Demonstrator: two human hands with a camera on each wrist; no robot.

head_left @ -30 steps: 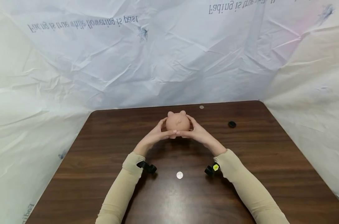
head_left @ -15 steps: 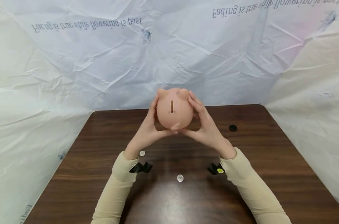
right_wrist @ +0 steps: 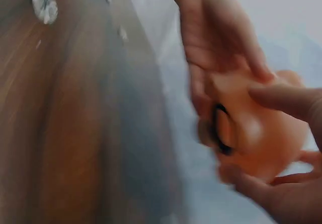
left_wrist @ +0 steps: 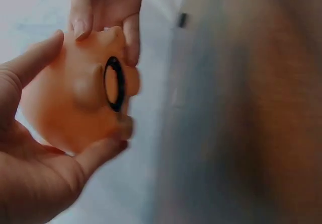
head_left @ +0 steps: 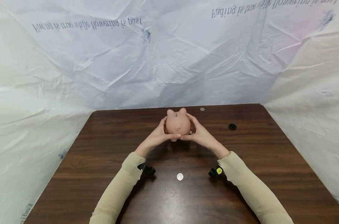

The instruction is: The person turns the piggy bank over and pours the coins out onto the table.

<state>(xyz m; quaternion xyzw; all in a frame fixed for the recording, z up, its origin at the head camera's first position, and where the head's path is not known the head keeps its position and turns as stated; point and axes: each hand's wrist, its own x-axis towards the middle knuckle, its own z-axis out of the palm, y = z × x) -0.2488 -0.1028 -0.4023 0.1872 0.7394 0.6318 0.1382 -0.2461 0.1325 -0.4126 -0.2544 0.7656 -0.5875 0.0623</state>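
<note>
Shaking a piggy bank (head_left: 178,123) between both hands above the worktop (head_left: 102,161).

Both hands are cupping the pink bank, the left hand (head_left: 157,137) and the right hand (head_left: 200,135) curling their fingers round its sides and holding it just over the far middle of the worktop. Its belly hole, ringed in black, is standing unplugged in the wrist views; the black plug (head_left: 232,126) is lying apart to the right. Coins are lying loose: one (head_left: 180,176) near the person, one (head_left: 202,109) at the far edge. Whether any remain inside is hidden, so the next move seems to call for tipping the hole downward.
</note>
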